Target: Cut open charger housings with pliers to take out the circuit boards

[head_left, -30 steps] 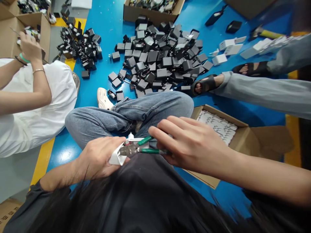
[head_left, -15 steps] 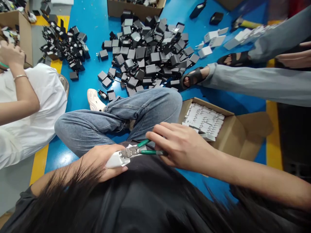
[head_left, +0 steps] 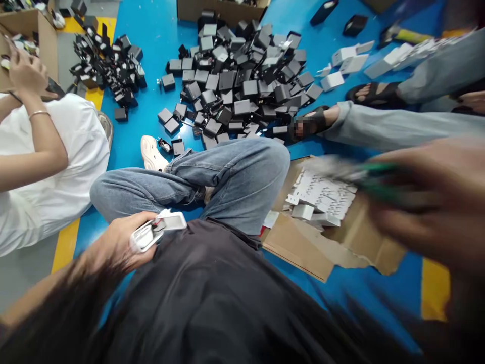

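Note:
My left hand (head_left: 113,238) is closed around a white plastic charger housing (head_left: 143,239) in front of my lap. The housing is open at its end, with small inner parts showing and a white end cap (head_left: 175,221) tilted out to the right. Smeared by motion, my right hand (head_left: 428,202) grips green-handled pliers (head_left: 379,178) above the cardboard box (head_left: 299,246) on my right. Rows of white plastic pieces (head_left: 328,191) fill part of that box. Whether the pliers' jaws are open is too blurred to see.
A big pile of dark grey charger housings (head_left: 242,91) lies on the blue floor (head_left: 151,101) beyond my legs. Smaller black parts (head_left: 109,65) are heaped to the left. A person in white trousers (head_left: 49,192) sits left; another person's legs (head_left: 379,119) reach in from the right.
The pliers have come away from the white housing and swung far right with my right hand. My left hand has shifted left with the housing, whose end cap now sticks out.

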`<state>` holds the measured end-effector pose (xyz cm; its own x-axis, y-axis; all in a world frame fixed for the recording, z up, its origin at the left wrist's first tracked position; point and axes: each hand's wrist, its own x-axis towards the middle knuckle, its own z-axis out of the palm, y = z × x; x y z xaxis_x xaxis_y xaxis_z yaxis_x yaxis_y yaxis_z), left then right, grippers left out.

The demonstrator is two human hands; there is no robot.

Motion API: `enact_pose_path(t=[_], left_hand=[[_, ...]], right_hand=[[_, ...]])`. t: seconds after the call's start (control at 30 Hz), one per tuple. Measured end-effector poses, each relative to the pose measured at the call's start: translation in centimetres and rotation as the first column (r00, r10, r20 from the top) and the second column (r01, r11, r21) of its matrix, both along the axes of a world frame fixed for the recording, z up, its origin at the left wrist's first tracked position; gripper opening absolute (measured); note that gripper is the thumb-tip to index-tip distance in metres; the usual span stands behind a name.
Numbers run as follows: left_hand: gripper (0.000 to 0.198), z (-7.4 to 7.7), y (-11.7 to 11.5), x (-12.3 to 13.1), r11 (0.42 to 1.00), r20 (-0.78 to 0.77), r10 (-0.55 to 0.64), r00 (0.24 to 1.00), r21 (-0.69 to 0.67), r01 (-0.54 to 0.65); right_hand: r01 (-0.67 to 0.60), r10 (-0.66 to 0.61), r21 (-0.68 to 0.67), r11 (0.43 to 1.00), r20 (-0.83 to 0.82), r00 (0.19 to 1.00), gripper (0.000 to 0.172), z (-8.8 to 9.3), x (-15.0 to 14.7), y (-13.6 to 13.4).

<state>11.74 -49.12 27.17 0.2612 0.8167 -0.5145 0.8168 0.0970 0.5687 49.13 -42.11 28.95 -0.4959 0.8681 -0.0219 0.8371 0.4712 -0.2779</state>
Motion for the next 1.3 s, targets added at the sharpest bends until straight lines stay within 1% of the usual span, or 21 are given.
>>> enact_pose_path(t=[0.03, 0.1, 0.17, 0.23, 0.3, 0.37, 0.5, 0.6, 0.7, 0.77, 0.8, 0.83, 0.87, 0.93, 0.97, 1.0, 1.03, 1.1, 1.17, 1.2, 1.3], left_hand=[[0.036, -0.4, 0.5, 0.2, 1.000, 0.006, -0.006, 1.000, 0.025, 0.006], [0.039, -1.1, 1.6, 1.0, 0.995, 0.045, -0.029, 0.999, 0.098, 0.025], [0.039, -1.2, 2.3, 1.8, 0.984, 0.113, -0.084, 0.990, 0.169, 0.064], [0.038, -1.1, 2.5, 2.5, 0.974, 0.179, -0.149, 0.972, 0.195, 0.114], [0.037, -0.9, 2.3, 2.8, 0.969, 0.207, -0.182, 0.961, 0.205, 0.139], [0.037, -0.9, 1.9, 3.0, 0.962, 0.218, -0.194, 0.956, 0.232, 0.142], [0.039, -1.4, 1.4, 3.2, 0.948, 0.217, -0.219, 0.951, 0.279, 0.154], [0.040, -1.5, 1.3, 3.3, 0.943, 0.212, -0.228, 0.950, 0.292, 0.161], [0.039, -1.6, 1.5, 3.3, 0.948, 0.230, -0.220, 0.948, 0.281, 0.151], [0.038, -2.1, 1.8, 3.1, 0.948, 0.296, -0.249, 0.922, 0.268, 0.170], [0.039, -2.5, 1.9, 3.0, 0.946, 0.347, -0.278, 0.896, 0.262, 0.192], [0.041, -2.9, 2.1, 3.0, 0.942, 0.404, -0.306, 0.862, 0.258, 0.214], [0.044, -3.5, 2.2, 2.9, 0.940, 0.461, -0.323, 0.827, 0.255, 0.226], [0.048, -4.5, 2.7, 3.0, 0.946, 0.550, -0.318, 0.772, 0.236, 0.222], [0.047, -5.0, 3.0, 3.1, 0.950, 0.583, -0.308, 0.751, 0.221, 0.218], [0.046, -5.4, 3.2, 3.2, 0.951, 0.613, -0.309, 0.727, 0.209, 0.227], [0.044, -5.7, 3.5, 3.4, 0.948, 0.641, -0.317, 0.699, 0.198, 0.248], [0.041, -6.0, 3.9, 3.6, 0.944, 0.696, -0.317, 0.644, 0.166, 0.285], [0.038, -6.2, 4.2, 3.8, 0.949, 0.736, -0.277, 0.617, 0.112, 0.293], [0.037, -6.2, 4.2, 3.9, 0.952, 0.748, -0.258, 0.612, 0.089, 0.293], [0.036, -6.4, 4.2, 4.2, 0.957, 0.770, -0.229, 0.596, 0.064, 0.284]], right_hand=[[-0.035, 0.035, 0.065, 0.997, 0.008, 0.999, 0.027, -0.5, -0.6, 0.2], [-0.165, 0.163, 0.185, 0.969, 0.027, 0.986, 0.028, -1.3, -2.5, 0.5], [-0.289, 0.280, 0.242, 0.926, 0.069, 0.957, 0.035, -1.6, -4.6, 0.6], [-0.329, 0.315, 0.257, 0.909, 0.094, 0.944, 0.041, -1.5, -6.2, 0.6], [-0.337, 0.329, 0.231, 0.913, 0.073, 0.942, 0.046, -1.4, -7.0, 0.6], [-0.364, 0.366, 0.151, 0.919, 0.015, 0.931, 0.049, -1.6, -7.5, 0.6], [-0.381, 0.382, 0.023, 0.924, -0.062, 0.922, 0.047, -2.6, -8.4, 0.6], [-0.333, 0.329, -0.019, 0.943, -0.115, 0.937, 0.047, -3.3, -8.8, 0.9], [-0.290, 0.268, -0.076, 0.954, -0.220, 0.938, 0.043, -3.9, -8.7, 1.6], [-0.278, 0.211, -0.161, 0.947, -0.342, 0.916, 0.038, -4.5, -8.6, 2.2], [-0.285, 0.167, -0.243, 0.927, -0.414, 0.895, 0.036, -4.8, -8.6, 2.4], [-0.306, 0.107, -0.353, 0.884, -0.486, 0.868, 0.034, -5.2, -8.7, 2.6], [-0.343, 0.031, -0.472, 0.812, -0.552, 0.833, 0.034, -5.6, -8.9, 2.7], [-0.435, -0.153, -0.652, 0.621, -0.645, 0.748, 0.035, -6.4, -9.6, 2.6], [-0.479, -0.239, -0.691, 0.541, -0.672, 0.700, 0.037, -6.7, -10.0, 2.4], [-0.515, -0.309, -0.704, 0.489, -0.692, 0.653, 0.040, -7.0, -10.5, 2.1], [-0.539, -0.360, -0.706, 0.459, -0.702, 0.614, 0.043, -7.2, -10.9, 1.8], [-0.552, -0.415, -0.717, 0.425, -0.697, 0.585, 0.047, -7.4, -11.6, 1.2], [-0.524, -0.413, -0.740, 0.423, -0.672, 0.615, 0.045, -7.3, -11.9, 0.8], [-0.498, -0.397, -0.745, 0.444, -0.662, 0.636, 0.042, -7.2, -12.0, 0.8], [-0.421, -0.316, -0.694, 0.583, -0.672, 0.670, 0.031, -7.3, -12.2, 0.8]])
